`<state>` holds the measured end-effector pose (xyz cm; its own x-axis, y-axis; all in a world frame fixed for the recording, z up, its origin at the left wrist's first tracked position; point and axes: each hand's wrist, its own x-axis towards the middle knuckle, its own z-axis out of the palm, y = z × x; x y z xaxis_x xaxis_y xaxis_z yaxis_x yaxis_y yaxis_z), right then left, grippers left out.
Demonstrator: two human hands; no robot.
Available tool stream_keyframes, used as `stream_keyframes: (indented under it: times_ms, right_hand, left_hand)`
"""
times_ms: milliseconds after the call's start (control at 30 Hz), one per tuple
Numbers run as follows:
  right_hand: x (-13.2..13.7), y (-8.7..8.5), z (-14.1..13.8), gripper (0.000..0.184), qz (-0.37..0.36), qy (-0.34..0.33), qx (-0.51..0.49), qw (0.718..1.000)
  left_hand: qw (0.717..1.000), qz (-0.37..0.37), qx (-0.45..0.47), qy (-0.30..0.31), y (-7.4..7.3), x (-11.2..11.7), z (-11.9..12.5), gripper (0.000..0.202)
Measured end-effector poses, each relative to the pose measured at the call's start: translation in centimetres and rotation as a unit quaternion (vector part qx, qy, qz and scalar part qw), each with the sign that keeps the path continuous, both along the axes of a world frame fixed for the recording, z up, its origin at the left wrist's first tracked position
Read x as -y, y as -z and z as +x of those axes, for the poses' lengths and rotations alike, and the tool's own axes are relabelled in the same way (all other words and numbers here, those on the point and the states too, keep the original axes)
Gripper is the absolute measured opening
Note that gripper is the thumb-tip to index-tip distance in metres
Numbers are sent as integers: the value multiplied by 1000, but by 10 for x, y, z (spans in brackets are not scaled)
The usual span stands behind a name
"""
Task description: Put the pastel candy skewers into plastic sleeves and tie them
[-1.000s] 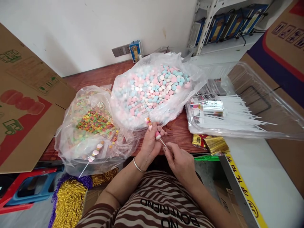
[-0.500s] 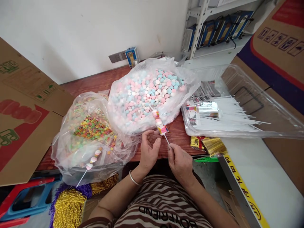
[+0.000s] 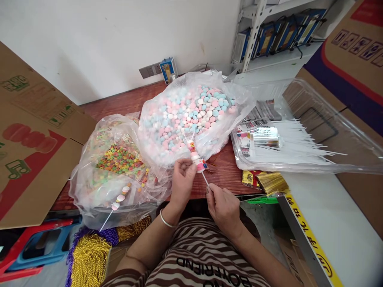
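A candy skewer (image 3: 194,153) in a clear, colour-printed wrapper points up and away at the middle of the table. My right hand (image 3: 223,203) pinches its white stick below the wrapper. My left hand (image 3: 182,179) is at the wrapper's lower left edge, fingers curled and thumb drawn in; what they pinch, if anything, is hidden. Just beyond lies a large plastic bag (image 3: 167,155) of pink, white and blue candies (image 3: 209,103). An unwrapped candy skewer (image 3: 120,197) rests on the bag of small ring candies (image 3: 119,159) to the left. Thin twist ties (image 3: 212,169) lie beside the wrapper.
At right, a clear plastic tray (image 3: 239,164) holds white sticks (image 3: 302,147) and printed wrappers (image 3: 263,137). Gold twist ties (image 3: 273,183) lie before it. Cardboard boxes (image 3: 26,159) flank the table. Gold and purple cords (image 3: 89,255) hang at lower left.
My left hand has closed in, its fingers curling at the wrapper's lower edge. The wrapped skewer and right hand have shifted slightly left. The camera view has moved a little.
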<state>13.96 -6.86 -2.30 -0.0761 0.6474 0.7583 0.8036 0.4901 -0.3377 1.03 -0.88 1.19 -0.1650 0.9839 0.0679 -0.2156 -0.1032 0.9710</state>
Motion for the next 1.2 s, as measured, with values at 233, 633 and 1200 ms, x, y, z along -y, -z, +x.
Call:
stream_keyframes:
  times_ms: [233,633,1200]
  right_hand:
    - [3,2,-3,16,9,-71,21,997]
    - [-5,5,-3,20,-142,-61,-161,975]
    - [-23,24,-3,53,9,-13,48,999]
  left_hand:
    - [936,-70,334,85,-31,-24,-8,27]
    - [946,-149,232,168,-6,13,25,37]
    - [963,-158,178,128,-6,32,18,39]
